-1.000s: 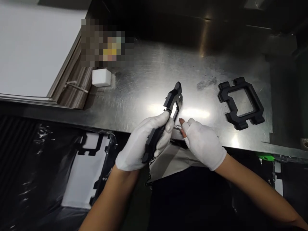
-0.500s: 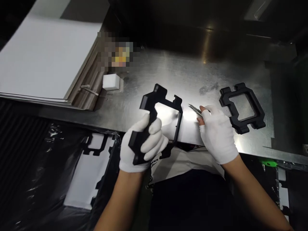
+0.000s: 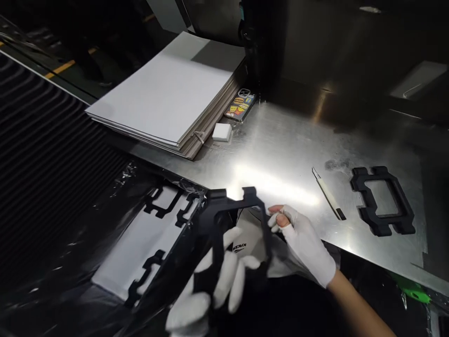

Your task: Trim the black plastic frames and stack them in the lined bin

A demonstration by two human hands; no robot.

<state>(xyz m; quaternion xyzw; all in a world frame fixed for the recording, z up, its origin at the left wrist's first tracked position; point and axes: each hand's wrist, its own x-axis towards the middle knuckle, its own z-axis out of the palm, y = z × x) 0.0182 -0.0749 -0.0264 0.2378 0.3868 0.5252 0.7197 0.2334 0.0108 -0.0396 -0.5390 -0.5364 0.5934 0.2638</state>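
My left hand (image 3: 224, 276), in a white glove, is closed around a black bracket-like frame (image 3: 210, 215) with notched edges and a large opening, raised over the table's front edge and blurred by motion. Close to the frame's right side is my right hand (image 3: 301, 238), gloved with bare thumb and index tips. Its fingers are loosely bent and hold nothing visible; whether they touch the frame I cannot tell. A craft knife (image 3: 329, 194) with a pale handle lies on the metal table (image 3: 280, 145). Right of it rests a second black frame (image 3: 370, 222).
At the left is a stack of white sheets (image 3: 168, 89), with a phone (image 3: 240, 105) and a small white block (image 3: 222, 132) beside it. Below, black plastic (image 3: 80, 243) surrounds a white sheet (image 3: 129, 248) with several black frames. A green object (image 3: 416, 292) lies front right.
The craft knife has left my right hand and lies on the table. My right hand has come to the frame's side. My left hand has lowered the frame, and the view has swung left.
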